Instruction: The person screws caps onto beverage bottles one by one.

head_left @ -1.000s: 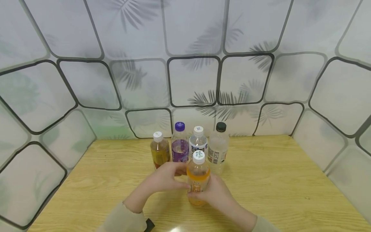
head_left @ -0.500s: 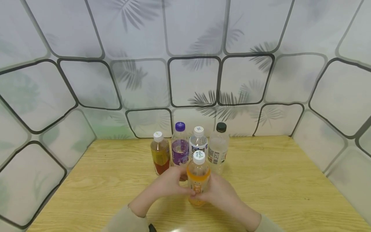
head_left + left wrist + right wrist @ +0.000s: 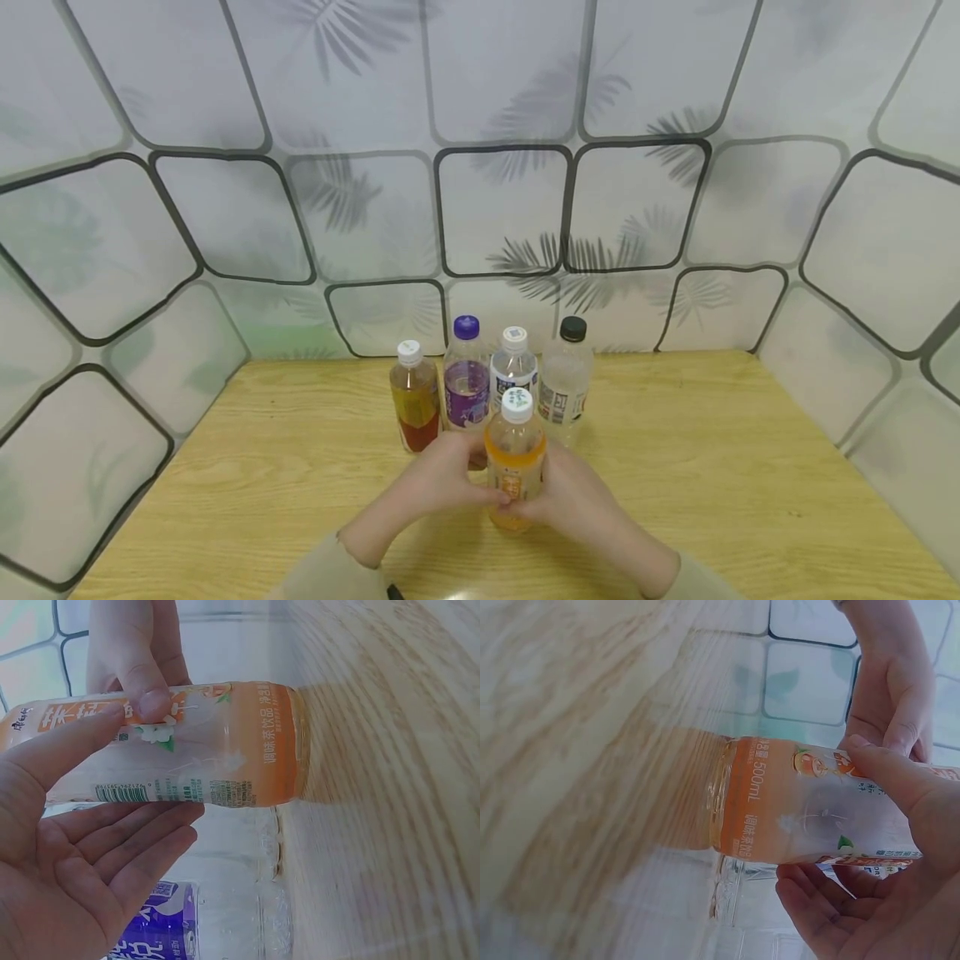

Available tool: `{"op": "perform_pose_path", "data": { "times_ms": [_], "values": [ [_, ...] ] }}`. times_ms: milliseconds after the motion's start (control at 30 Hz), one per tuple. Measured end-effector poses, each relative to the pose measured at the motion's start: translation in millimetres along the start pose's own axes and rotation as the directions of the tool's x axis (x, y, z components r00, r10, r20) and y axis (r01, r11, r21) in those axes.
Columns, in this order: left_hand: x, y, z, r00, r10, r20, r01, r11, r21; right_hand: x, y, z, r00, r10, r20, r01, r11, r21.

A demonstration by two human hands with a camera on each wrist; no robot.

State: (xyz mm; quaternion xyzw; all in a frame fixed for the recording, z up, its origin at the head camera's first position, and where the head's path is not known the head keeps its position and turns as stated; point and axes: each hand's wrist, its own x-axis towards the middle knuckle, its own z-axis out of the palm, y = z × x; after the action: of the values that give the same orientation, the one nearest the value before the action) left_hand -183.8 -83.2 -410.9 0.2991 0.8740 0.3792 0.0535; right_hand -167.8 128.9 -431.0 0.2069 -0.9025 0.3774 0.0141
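Orange bottle stands upright on the bench, capped, just in front of a row of four bottles. Left hand and right hand clasp its sides; judging by this, placing looks nearly done, release remaining.

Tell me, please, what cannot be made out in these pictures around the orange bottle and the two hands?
- Orange bottle: lower label hidden by left hand and right hand, head view.
- Its cap: cut off in both wrist views.
- Purple-capped bottle: base hidden behind the left hand.
- Label print: too small, head view.
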Motion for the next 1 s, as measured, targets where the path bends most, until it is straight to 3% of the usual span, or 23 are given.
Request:
{"op": "perform_pose_path", "data": {
  "times_ms": [200, 500, 667, 1000],
  "values": [
    [2.3, 1.0, 3.3, 1.0, 0.0, -0.016, 0.001, 1.0, 0.028, -2.3, 1.7, -1.6, 0.999, 0.037, -0.019, -0.037, 0.999, 0.034],
    [7.3, 4.5, 12.7, 0.998, -0.04, -0.039, 0.039, 0.999, -0.022, -8.9, 4.4, -8.9, 0.99, 0.134, -0.04, -0.133, 0.99, 0.036],
    [10.7, 9.0, 16.5, 0.997, -0.043, -0.058, 0.043, 0.999, -0.004, -12.1, 6.1, -15.7, 0.987, 0.156, -0.041, -0.155, 0.988, 0.023],
    [16.4, 19.3, 30.3, 0.998, -0.058, -0.024, 0.058, 0.998, -0.012, -21.2, 14.0, -27.0, 0.982, 0.178, -0.062, -0.181, 0.983, -0.043]
  ]
}}
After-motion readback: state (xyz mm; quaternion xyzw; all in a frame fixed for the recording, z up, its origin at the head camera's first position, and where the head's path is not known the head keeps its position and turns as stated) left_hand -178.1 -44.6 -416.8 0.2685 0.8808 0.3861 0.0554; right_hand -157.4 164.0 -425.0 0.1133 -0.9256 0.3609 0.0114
